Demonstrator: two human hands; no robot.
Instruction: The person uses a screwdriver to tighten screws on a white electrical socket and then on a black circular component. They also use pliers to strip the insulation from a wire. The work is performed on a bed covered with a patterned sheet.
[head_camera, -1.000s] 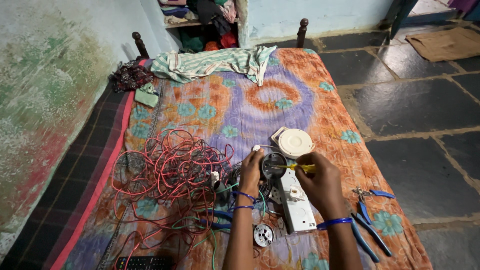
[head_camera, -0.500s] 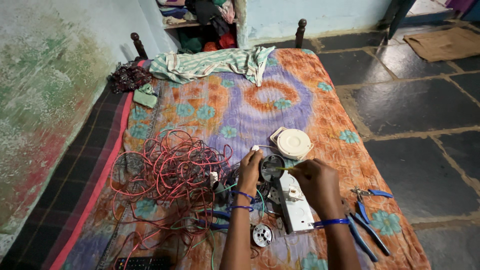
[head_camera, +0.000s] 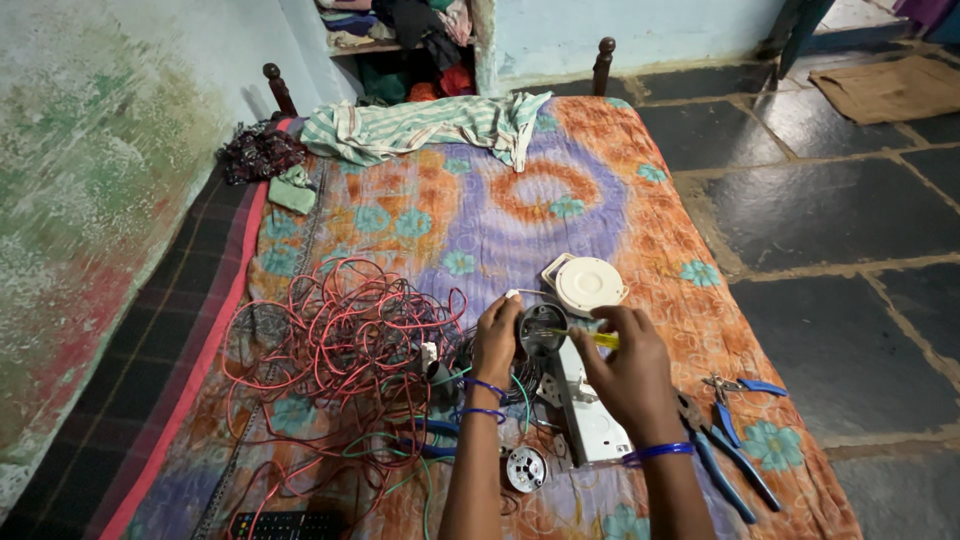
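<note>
On patterned bedsheet (head_camera: 480, 220) beside dark stone floor (head_camera: 850, 210): left hand (head_camera: 497, 340) gripping round fitting (head_camera: 541, 328), right hand (head_camera: 628, 370) pinching screwdriver (head_camera: 585, 336).

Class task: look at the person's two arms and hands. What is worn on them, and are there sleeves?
Both forearms are bare, with no sleeves in view. The left hand has thin blue bangles on its wrist. The right hand has a blue bangle on its wrist. No gloves or rings are visible.

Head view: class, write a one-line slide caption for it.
Left hand steadies a round dark fitting while right hand works a yellow-handled screwdriver, beside tangled red wire.
</note>
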